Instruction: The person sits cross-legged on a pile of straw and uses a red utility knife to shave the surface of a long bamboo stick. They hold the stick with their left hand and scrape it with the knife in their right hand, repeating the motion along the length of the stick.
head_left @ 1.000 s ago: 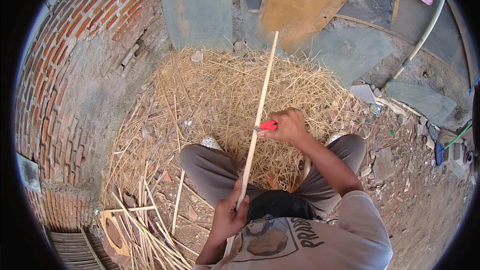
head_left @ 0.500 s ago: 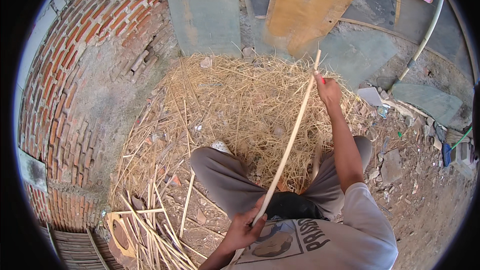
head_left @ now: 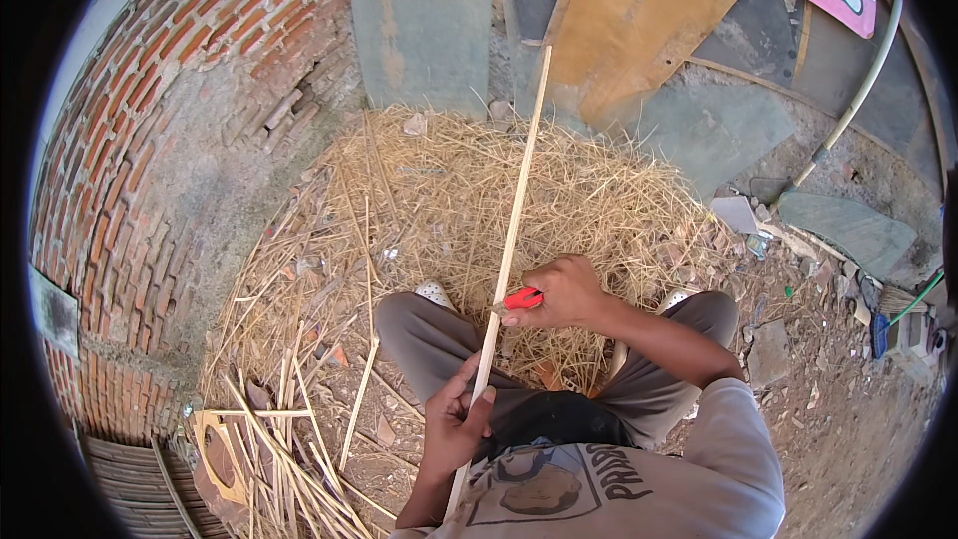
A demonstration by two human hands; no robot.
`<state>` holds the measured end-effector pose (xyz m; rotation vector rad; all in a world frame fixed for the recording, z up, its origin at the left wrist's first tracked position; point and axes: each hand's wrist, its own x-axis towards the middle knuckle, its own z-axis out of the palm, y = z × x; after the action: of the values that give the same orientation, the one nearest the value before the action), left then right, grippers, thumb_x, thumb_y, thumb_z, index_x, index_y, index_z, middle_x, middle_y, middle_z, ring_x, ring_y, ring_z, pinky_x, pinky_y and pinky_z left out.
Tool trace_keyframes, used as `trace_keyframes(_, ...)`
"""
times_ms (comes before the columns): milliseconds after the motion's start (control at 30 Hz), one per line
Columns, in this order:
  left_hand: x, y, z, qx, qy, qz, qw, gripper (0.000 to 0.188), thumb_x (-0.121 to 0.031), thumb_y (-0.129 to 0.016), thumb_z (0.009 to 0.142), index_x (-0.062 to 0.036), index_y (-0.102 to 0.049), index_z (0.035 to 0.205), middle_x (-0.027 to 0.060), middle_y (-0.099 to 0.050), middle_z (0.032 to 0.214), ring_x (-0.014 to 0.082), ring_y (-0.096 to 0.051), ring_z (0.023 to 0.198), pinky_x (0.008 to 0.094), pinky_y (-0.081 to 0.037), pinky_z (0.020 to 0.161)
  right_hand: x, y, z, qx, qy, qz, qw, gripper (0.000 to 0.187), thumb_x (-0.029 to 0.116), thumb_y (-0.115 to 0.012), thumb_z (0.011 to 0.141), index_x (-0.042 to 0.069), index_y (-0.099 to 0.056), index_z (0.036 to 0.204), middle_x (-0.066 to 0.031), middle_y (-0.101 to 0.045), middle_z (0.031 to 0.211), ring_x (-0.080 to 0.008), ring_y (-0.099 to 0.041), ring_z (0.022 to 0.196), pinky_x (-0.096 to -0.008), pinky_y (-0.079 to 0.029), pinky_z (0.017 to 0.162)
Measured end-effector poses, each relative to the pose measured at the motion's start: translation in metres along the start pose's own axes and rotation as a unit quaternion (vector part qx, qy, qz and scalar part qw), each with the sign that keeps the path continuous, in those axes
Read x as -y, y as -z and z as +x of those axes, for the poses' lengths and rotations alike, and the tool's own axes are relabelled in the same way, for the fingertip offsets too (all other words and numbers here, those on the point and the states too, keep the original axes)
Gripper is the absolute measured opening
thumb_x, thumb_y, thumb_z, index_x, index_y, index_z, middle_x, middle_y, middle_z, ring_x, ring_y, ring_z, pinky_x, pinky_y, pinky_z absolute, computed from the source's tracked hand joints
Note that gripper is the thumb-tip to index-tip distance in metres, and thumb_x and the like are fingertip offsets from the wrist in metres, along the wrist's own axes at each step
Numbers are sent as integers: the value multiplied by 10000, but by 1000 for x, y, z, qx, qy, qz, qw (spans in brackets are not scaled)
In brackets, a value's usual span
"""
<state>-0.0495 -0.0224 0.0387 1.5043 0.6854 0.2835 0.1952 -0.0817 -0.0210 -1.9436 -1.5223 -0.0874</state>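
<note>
A long pale bamboo strip [head_left: 522, 190] slants up from my lap, its far end over the straw. My left hand [head_left: 455, 423] is closed around its lower part, close to my body. In my right hand [head_left: 564, 291] is a red-handled knife [head_left: 523, 299], the fingers wrapped round the handle. The knife's working end meets the strip a little above my left hand; most of the blade is hidden. Both my knees are bent out to the sides, with the strip between them.
Thin straw-like shavings [head_left: 449, 180] heap in front of me. Cut strips [head_left: 299, 459] lie at lower left beside a brick wall [head_left: 120, 230]. Grey-green boards [head_left: 424, 30] and a tan board [head_left: 649, 10] lean at the back. Rubble and a pale pipe [head_left: 853, 105] are at right.
My right hand with the knife has come down the strip toward my left hand. The strip's far end has swung left and stands more upright. My left hand has shifted slightly up and left.
</note>
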Motion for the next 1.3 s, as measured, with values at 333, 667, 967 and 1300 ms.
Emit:
trace_keyframes(333,13,-9,16,34,-18,57,998,452,-21,-552,936,0,-470,1380,-45,-581,770,-14,-422,550,167,-356,495,-44,-10,-3,-108,22,-51,993,700,783,-661,606,117,-485,479,-35,-454,443,-249,-500,400,-369,-408,449)
trace_keyframes(667,8,-13,19,8,-17,19,1000,385,10,-522,940,18,-523,1325,-47,-595,772,-27,-401,520,159,-305,449,-40,-5,-3,-56,-66,-47,995,677,769,-652,644,116,-544,503,-55,-479,442,-258,-519,405,-382,-411,426)
trace_keyframes(967,22,-8,22,24,-72,86,993,423,-11,-524,948,-10,-489,1369,-94,-466,689,-30,-363,554,147,-276,484,-32,-10,-5,-62,28,-26,997,688,766,-685,588,108,-503,496,-40,-501,481,-243,-537,432,-379,-432,449)
trace_keyframes(1300,9,-14,20,24,-21,41,999,363,-34,-526,949,46,-525,1304,-46,-579,768,-9,-415,562,165,-341,503,-58,-10,3,-122,17,-73,990,697,806,-631,622,131,-538,474,-30,-491,428,-213,-505,378,-358,-410,419)
